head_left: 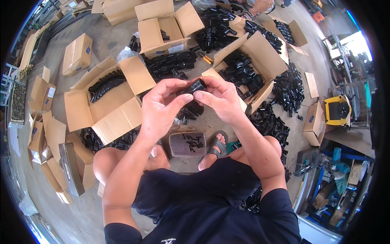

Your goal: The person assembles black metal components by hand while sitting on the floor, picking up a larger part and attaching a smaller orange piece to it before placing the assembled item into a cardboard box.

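My left hand [161,106] and my right hand [222,100] meet in front of me. Their thumbs and fingers pinch a short black tubular part [198,86], its rounded end showing between the fingertips. The fingers cover much of the part, so its full shape is hidden. Below the hands, between my feet, a grey plastic bin [175,149] holds several small dark pieces. An open carton [115,124] to the left has black parts laid in a row along its far side. To the right, another open carton [266,53] is filled with loose black parts.
Heaps of black parts [289,87] cover the floor around the cartons. A further open carton [150,34] stands ahead, with a closed one [78,54] at far left. A yellow-and-black device [338,110] sits at right. At the top, another person's hand [260,6] shows.
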A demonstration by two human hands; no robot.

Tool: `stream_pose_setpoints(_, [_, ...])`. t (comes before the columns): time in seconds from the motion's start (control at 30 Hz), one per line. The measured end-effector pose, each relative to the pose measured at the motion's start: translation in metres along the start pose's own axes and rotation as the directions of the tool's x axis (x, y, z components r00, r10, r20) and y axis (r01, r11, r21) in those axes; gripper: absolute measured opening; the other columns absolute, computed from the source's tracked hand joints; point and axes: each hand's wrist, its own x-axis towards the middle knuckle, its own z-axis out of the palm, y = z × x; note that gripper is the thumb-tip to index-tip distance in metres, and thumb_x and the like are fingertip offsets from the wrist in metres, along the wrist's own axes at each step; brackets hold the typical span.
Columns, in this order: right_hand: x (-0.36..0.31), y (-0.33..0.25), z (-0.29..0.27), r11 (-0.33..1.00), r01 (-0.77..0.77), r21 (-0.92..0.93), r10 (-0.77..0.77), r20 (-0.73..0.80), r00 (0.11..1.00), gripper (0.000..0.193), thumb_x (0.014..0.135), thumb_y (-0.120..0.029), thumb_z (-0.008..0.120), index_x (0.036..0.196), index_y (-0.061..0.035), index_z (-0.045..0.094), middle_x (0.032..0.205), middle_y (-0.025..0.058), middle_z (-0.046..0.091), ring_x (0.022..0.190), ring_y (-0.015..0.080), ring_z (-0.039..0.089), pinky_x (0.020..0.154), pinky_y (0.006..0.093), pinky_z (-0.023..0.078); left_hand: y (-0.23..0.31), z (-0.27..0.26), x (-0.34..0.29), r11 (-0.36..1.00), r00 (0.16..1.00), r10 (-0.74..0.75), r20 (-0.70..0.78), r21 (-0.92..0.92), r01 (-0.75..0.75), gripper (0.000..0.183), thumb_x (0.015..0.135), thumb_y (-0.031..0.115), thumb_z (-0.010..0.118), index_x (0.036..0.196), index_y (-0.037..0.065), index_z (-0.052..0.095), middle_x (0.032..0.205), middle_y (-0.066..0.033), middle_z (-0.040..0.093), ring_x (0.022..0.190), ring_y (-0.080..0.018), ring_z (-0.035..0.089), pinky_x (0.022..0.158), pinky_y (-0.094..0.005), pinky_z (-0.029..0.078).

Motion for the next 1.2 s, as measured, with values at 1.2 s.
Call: stream_pose_setpoints(1.2, [0.011,0.245,-0.042,0.271,-0.072,-0.96,0.373,0.036,0.927,0.018,0.087,-0.023,0.063,0.086,-0.0097,0.076,0.088,0.0198,0.072,0.086,0.0374,0.071,0.08,0.0476,0.056,0.046,-0.031,0.01,0.936,0.939,0.155,-0.306,-0.26,-0.239,0.011,0.095,0.001,0.068,0.106,-0.001,0.067,0.101,-0.0156,0.073,0.093,-0.0286,0.074,0.079,-0.0401,0.065])
